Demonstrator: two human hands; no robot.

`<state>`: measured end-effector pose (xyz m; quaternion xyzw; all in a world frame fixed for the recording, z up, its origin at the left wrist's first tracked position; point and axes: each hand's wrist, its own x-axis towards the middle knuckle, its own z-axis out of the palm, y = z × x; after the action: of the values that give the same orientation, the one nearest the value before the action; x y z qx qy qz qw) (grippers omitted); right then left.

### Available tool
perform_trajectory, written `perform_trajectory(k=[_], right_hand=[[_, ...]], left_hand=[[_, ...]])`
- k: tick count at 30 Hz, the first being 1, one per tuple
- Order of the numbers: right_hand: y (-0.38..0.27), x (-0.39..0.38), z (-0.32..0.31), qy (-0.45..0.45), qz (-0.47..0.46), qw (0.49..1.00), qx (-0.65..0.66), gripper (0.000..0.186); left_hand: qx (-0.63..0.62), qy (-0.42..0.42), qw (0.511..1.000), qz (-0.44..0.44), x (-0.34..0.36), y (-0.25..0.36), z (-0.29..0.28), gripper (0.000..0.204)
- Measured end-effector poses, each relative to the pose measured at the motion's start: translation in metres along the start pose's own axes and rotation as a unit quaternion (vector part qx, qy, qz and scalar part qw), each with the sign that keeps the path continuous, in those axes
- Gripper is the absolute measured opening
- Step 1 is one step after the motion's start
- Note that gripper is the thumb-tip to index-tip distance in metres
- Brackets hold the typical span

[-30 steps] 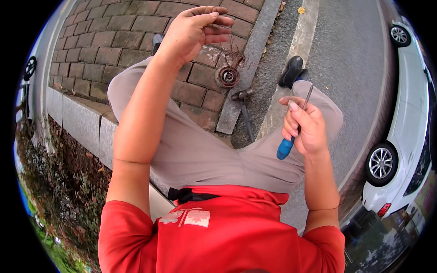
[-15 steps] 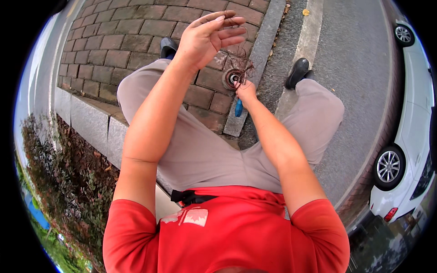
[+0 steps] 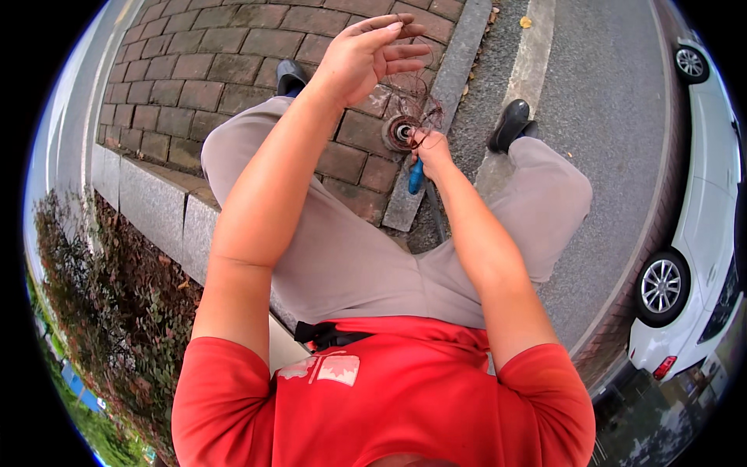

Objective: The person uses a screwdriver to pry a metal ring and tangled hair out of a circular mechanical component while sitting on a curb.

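On the brick paving between my feet sits a small round metal part [image 3: 395, 135] with a ringed hole, perhaps a motor part. Loose, thin reddish-brown wire [image 3: 426, 109] tangles above and beside it. My right hand [image 3: 433, 152] is closed at its right edge, around a tool with a blue handle [image 3: 416, 177] that points back towards me; the tool's working end is hidden. My left hand [image 3: 369, 58] is raised beyond the round part. Its thumb and forefinger pinch fine dark wire, while the other fingers stretch out to the right.
A grey kerb [image 3: 447, 93] runs just right of the round part, with asphalt [image 3: 599, 117] and a white painted line beyond. My dark shoes [image 3: 510, 124] stand either side. A white car [image 3: 704, 226] is at far right. Shrubs [image 3: 117, 311] grow at left behind a stone edging [image 3: 152, 202].
My left hand has shifted slightly right and farther away, still pinching the wire. My right hand has moved slightly right with the blue-handled tool. The wire tangle has changed shape.
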<state>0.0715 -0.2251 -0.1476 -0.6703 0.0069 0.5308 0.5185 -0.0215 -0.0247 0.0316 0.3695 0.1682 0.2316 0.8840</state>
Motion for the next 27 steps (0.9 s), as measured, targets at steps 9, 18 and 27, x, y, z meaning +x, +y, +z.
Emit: perform_trajectory(k=[9,18,27], right_hand=[[-0.135,-0.098,-0.002,-0.036,-0.014,0.977,0.208,0.014],[-0.159,-0.193,0.016,-0.123,-0.07,0.97,0.196,0.012],[-0.174,-0.154,-0.001,-0.02,-0.222,0.972,0.076,0.025]], left_hand=[[0.62,0.208,0.756,0.017,-0.003,0.004,-0.058,0.034],[0.742,-0.09,0.659,-0.082,-0.038,-0.122,-0.037,0.081],[0.58,0.08,0.796,-0.153,0.0,-0.119,-0.03,0.033]])
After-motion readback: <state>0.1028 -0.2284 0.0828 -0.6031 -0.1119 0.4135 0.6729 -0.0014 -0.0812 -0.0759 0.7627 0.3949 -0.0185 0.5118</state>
